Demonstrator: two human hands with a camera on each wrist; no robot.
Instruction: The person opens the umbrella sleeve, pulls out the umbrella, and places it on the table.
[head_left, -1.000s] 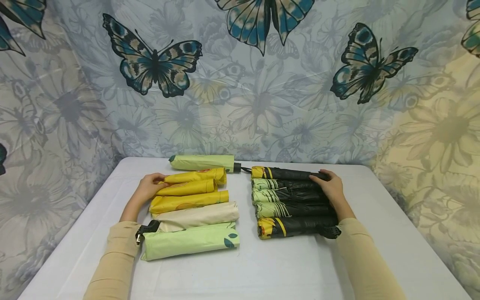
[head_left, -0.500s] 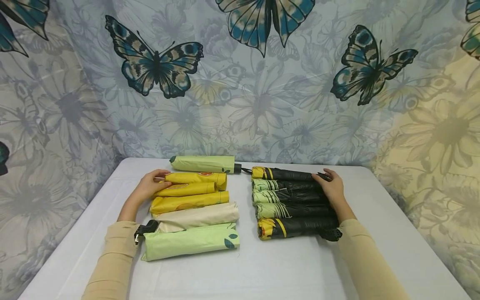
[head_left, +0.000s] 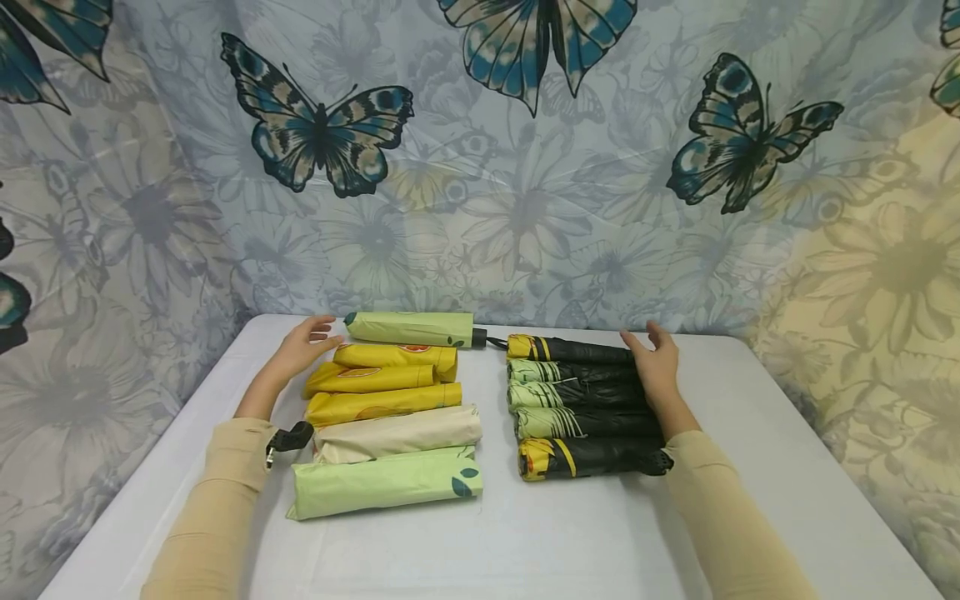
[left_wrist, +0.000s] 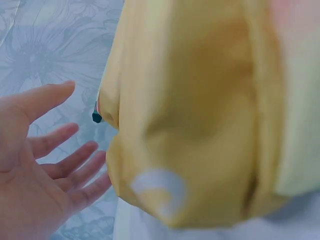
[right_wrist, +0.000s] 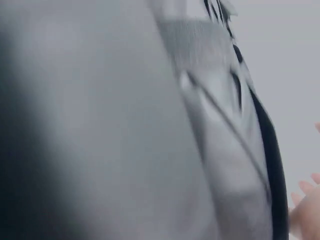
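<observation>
Left hand [head_left: 303,350] hovers with fingers spread and straight, gripping nothing, at the 9 o'clock end of the left group of folded umbrellas; its fingertips lie just beside the tip of the far pale green umbrella [head_left: 408,328]. Right hand [head_left: 654,363] is likewise open, fingers relaxed, at the 3 o'clock end of the right group, by the handle end of the farthest black umbrella [head_left: 570,349]; whether it touches that one cannot be told.

Counted, the left group has six: the far pale green one at 12 o'clock, three yellow umbrellas [head_left: 382,380], one cream umbrella [head_left: 397,433], and a near light green umbrella [head_left: 386,483] with a leaf print at 6 o'clock. The right group has five black umbrellas, lying side by side, two with yellow ends and three with green ends; the nearest [head_left: 592,457] has a yellow end.

All rest on a white table [head_left: 525,533] before a curtain [head_left: 480,167] printed with butterflies and flowers.

A black handle [head_left: 288,437] shows beside the left sleeve, which partly covers it. The right forearm hides the black umbrellas' handle ends. The left wrist view shows open fingers [left_wrist: 60,165] beside blurred yellow fabric [left_wrist: 190,115]; the right wrist view is too blurred to read beyond fingertips [right_wrist: 307,200] at its 4 o'clock edge.
</observation>
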